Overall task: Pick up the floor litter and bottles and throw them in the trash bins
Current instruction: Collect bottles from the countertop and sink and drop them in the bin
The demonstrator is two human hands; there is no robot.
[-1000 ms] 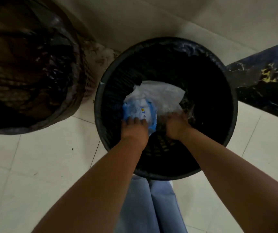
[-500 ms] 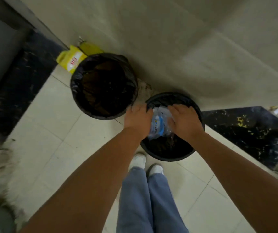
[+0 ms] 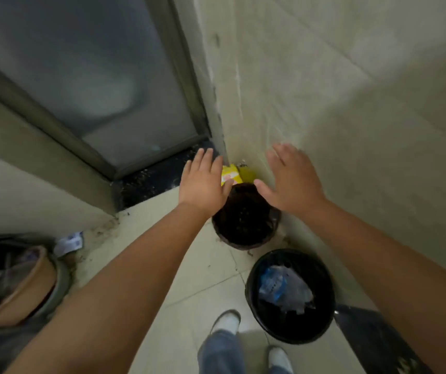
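Two round black trash bins stand by the wall. The near bin [image 3: 254,300] holds a crumpled clear plastic bag with a blue label [image 3: 284,288]. The far bin [image 3: 244,240] has a dark liner and its contents are too dark to make out. My left hand [image 3: 203,182] and my right hand [image 3: 292,180] are both raised above the far bin, fingers spread, palms down, holding nothing. A yellow package [image 3: 230,174] lies on the floor in the corner behind the far bin, partly hidden by my left hand.
A glass door [image 3: 89,85] with a dark threshold [image 3: 160,174] is on the left, a beige wall [image 3: 351,103] on the right. A paper scrap [image 3: 69,242] lies on the tile floor near a round basin of clutter [image 3: 14,282]. My feet [image 3: 227,321] stand beside the near bin.
Both hands let go of the plastic bag, which now lies in the near bin. The hands rose and opened, and the view pulled back and up as I stood.
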